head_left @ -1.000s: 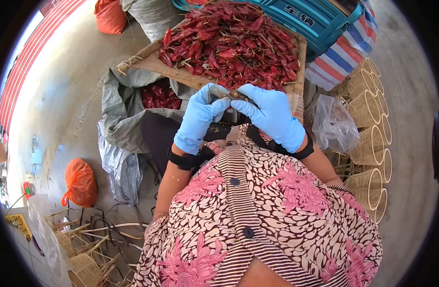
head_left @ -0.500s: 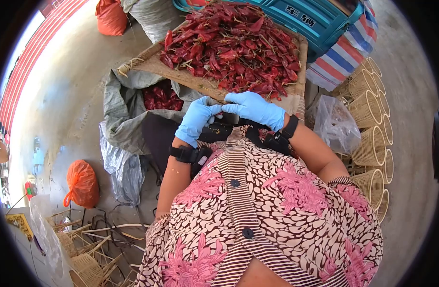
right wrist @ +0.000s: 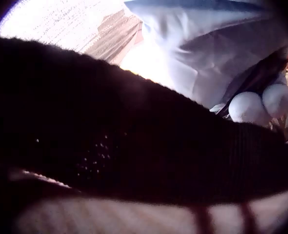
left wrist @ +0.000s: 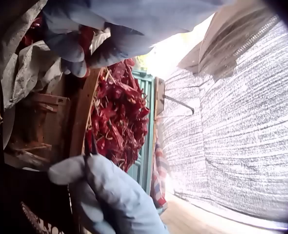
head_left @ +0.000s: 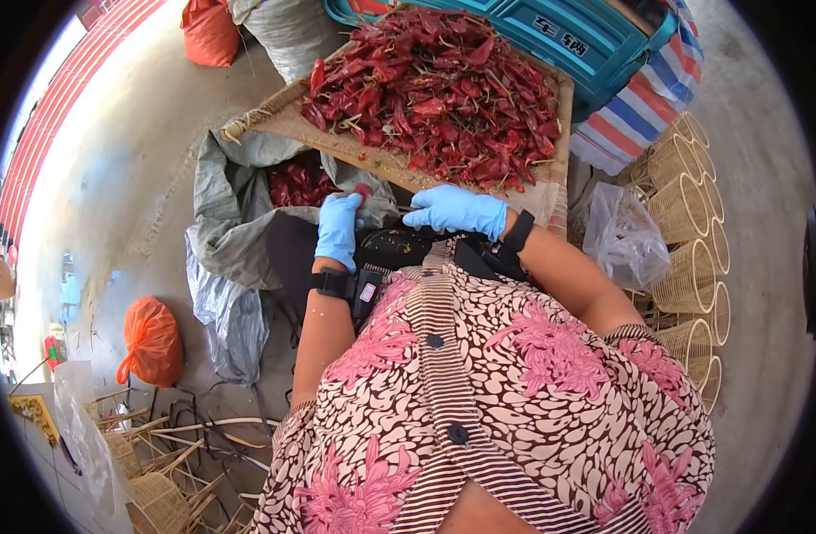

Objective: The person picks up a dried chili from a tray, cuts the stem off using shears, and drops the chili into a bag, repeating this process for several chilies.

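The left hand [head_left: 337, 230], in a blue glove, pinches a red chilli [head_left: 363, 191] beside the open grey sack [head_left: 219, 200], which has red chillies [head_left: 299, 181] inside. In the left wrist view, that chilli [left wrist: 86, 40] shows between the left hand's fingers [left wrist: 68, 48]. The gloved right hand [head_left: 459, 212] is over the lap, just below the tray [head_left: 337, 145] with its pile of dried chillies [head_left: 435, 102]. A thin dark pointed tool [left wrist: 91, 146] is in the right hand's grip [left wrist: 122, 195]. The right wrist view shows the right hand [right wrist: 202, 53] partly, behind a dark sleeve or strap.
A teal crate [head_left: 550, 40] stands behind the tray. Woven baskets [head_left: 684, 276] and a clear plastic bag [head_left: 623, 233] are at the right. On the left floor sit an orange bag [head_left: 150, 343] and a silvery plastic bag [head_left: 230, 307].
From being together at the tray's front edge, the hands have moved apart. The left hand has shifted left toward the sack with a chilli; the right has come down slightly.
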The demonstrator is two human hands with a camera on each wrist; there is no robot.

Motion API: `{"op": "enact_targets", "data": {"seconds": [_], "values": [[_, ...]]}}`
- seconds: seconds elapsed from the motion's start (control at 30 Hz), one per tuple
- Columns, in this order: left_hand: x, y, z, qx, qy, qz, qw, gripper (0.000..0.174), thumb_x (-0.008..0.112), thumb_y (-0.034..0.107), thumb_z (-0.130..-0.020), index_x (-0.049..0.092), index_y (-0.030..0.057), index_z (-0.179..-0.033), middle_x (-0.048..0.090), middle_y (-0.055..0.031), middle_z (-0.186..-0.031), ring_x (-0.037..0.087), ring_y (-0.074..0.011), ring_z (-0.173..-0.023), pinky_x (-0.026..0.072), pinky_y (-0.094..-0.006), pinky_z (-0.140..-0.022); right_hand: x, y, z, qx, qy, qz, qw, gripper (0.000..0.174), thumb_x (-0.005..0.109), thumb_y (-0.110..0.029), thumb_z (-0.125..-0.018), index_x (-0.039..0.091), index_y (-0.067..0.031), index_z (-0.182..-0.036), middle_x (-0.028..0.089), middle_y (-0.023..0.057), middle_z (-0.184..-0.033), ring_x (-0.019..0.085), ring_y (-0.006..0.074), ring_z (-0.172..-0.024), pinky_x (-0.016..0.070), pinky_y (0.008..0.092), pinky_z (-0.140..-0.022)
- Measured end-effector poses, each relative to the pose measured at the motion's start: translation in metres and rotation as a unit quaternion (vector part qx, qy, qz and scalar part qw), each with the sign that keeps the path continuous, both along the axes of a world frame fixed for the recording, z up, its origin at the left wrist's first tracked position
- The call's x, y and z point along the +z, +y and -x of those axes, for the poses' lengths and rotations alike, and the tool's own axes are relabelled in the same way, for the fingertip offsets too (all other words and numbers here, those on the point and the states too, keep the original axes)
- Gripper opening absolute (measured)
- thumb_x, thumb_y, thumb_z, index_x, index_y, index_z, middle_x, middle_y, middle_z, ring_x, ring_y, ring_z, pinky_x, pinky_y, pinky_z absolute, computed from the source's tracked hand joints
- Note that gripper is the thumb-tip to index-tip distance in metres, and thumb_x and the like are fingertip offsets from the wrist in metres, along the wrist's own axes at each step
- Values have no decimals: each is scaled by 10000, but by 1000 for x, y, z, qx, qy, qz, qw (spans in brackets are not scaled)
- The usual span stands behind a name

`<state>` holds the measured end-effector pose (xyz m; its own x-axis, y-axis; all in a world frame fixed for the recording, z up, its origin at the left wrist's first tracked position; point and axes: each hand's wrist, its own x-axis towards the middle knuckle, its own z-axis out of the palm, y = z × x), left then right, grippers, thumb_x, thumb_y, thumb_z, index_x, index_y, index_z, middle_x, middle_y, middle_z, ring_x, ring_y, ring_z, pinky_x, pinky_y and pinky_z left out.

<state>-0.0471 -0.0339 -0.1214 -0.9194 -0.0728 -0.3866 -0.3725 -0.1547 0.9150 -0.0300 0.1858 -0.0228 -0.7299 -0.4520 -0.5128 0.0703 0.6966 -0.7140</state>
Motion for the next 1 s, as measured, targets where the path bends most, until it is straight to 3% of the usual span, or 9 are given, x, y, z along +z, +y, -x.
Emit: {"op": "enact_targets", "data": {"seconds": [0.1,0.17,0.23,0.33,0.43,0.67,0.8,0.9,1.0], "values": [[-17,-20,17,88,95,-130,983,489,658,197,-888,473,26,-1307,610,-53,-990,582,-124,-759,499,-260,-655,8,9,3,-81,51,27,995,430,659,-439,-844,656,-30,-978,629,72,-769,595,153,-682,473,306,-584],[43,-14,-5,151,154,-151,965,867,640,173,-903,51,87,-1533,213,-168,-1543,333,-256,-1354,336,-362,-1065,-26,26,27,-145,266,110,947,469,674,-421,-828,639,-12,-1056,676,111,-886,647,197,-817,500,318,-726],[27,-25,6,182,193,-67,962,845,640,171,-900,85,90,-1532,174,-193,-1560,274,-273,-1396,302,-366,-1089,-19,31,46,-270,373,46,886,479,658,-401,-833,612,-9,-1103,679,185,-988,652,326,-939,486,378,-828],[30,-18,6,165,194,-14,967,724,617,136,-911,213,76,-1509,343,-202,-1462,410,-253,-1284,330,-356,-1068,0,37,73,-362,311,-8,879,529,617,-469,-847,599,18,-1053,668,229,-944,626,384,-935,461,432,-809],[54,0,-8,74,178,-95,977,512,557,143,-950,360,53,-1415,551,-112,-1251,572,-195,-1053,461,-331,-897,-19,47,112,-487,-16,245,838,366,653,-382,-863,656,-17,-895,543,37,-641,510,160,-514,407,312,-483],[79,21,-19,-38,218,-51,974,340,503,61,-967,511,38,-1306,605,-82,-1185,596,-109,-926,486,-236,-787,5,31,75,-480,12,330,812,162,640,-252,-911,628,-91,-907,413,-86,-575,360,53,-454,312,249,-424],[99,33,-27,-65,321,53,943,488,557,-63,-885,471,38,-1355,571,-75,-1261,552,-65,-898,480,-233,-816,20,23,36,-383,266,296,833,130,671,-189,-903,633,-67,-922,545,-64,-710,446,25,-572,383,218,-513],[114,40,-37,-108,317,54,941,530,593,-46,-874,445,37,-1376,555,-68,-1271,539,-56,-897,480,-218,-790,15,21,12,-267,276,314,868,131,703,-123,-874,629,-20,-908,605,-31,-838,515,50,-773,443,218,-703],[95,44,-34,-152,274,88,946,356,637,-3,-869,572,10,-1218,649,-48,-1032,561,-55,-793,479,-216,-693,20,9,-16,-192,341,175,903,190,724,-184,-853,656,-53,-972,655,-5,-807,570,82,-710,467,235,-670]]}}
